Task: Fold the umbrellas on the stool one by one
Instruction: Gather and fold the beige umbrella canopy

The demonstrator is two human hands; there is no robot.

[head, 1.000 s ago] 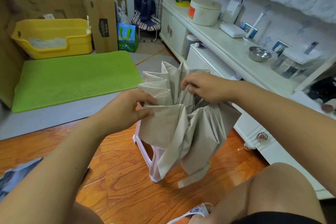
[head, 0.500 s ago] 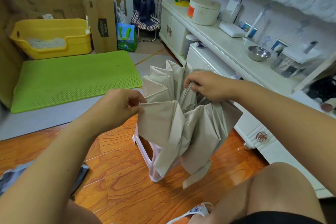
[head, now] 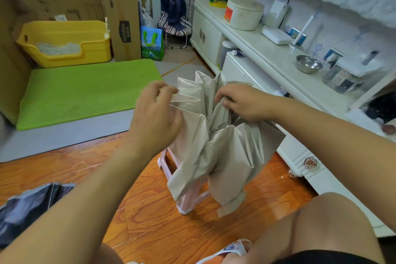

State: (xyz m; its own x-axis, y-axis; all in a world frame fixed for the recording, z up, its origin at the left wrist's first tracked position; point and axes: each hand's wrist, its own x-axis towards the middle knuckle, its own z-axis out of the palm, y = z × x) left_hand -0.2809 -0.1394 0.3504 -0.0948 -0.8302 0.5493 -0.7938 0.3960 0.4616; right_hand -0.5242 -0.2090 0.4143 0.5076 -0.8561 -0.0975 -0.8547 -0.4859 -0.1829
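Here the beige umbrella [head: 216,143] drapes over the pink stool [head: 169,167]; the right hand [head: 242,100] grips its gathered centre, the left hand [head: 156,113] pinches a pleat. Loosening either could spill the pleats.

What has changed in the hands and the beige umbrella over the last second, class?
The left hand has moved up from the lower canopy panel and now pinches the upper pleats of the beige umbrella. The right hand still grips the gathered folds at the centre. The umbrella stays draped over the pink stool.
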